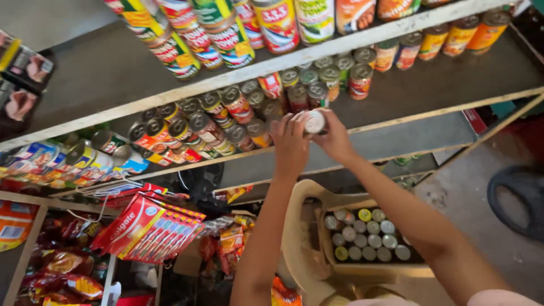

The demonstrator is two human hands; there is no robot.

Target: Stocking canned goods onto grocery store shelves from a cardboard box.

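grey shelf (pixel 430 85), rows of tins (pixel 238 107)

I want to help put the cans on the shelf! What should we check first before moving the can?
1. Both hands on the can: left hand and right hand touch it. Ok.
2. Bare room on the shelf to the right of the stacked cans. Ok.
3. Neighbouring cans standing steady: cannot tell.
4. More cans left in the cardboard box below. Ok.
5. Can free of dents: cannot tell, hands cover it.
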